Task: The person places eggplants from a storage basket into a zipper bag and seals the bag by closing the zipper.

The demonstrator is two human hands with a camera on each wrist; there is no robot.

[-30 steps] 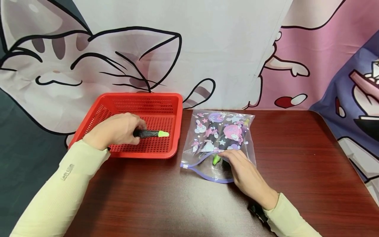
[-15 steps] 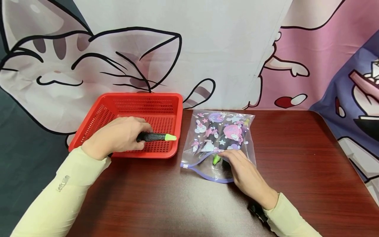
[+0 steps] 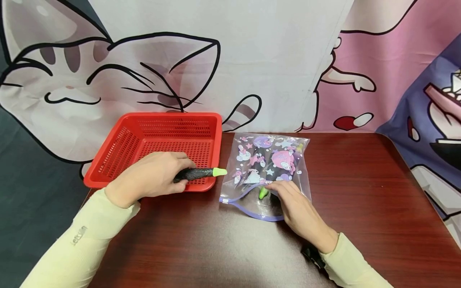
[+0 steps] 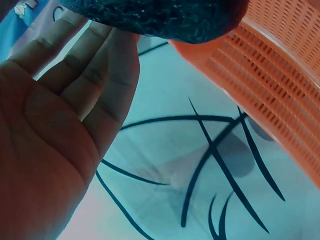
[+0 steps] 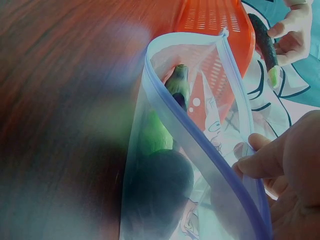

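Observation:
Over the front right of the red basket, my left hand grips a dark bumpy cucumber between thumb and fingers. Its light green tip points right, past the basket's rim toward the bag. In the left wrist view, the cucumber's dark end rests against the fingers. On the table, my right hand pinches the upper lip of a clear printed zip bag. The right wrist view shows the bag's mouth spread, with a dark, green-stemmed vegetable and other dark and green shapes inside, their kinds unclear.
A white slider sits at the left end of the bag's purple zip. The brown table extends right and in front of the bag. Behind it hangs a cartoon-printed cloth, close to the basket's back.
My left hand has carried the cucumber right and toward me, so its tip passes from inside the basket to beyond the right rim. My right hand and the bag have stayed put.

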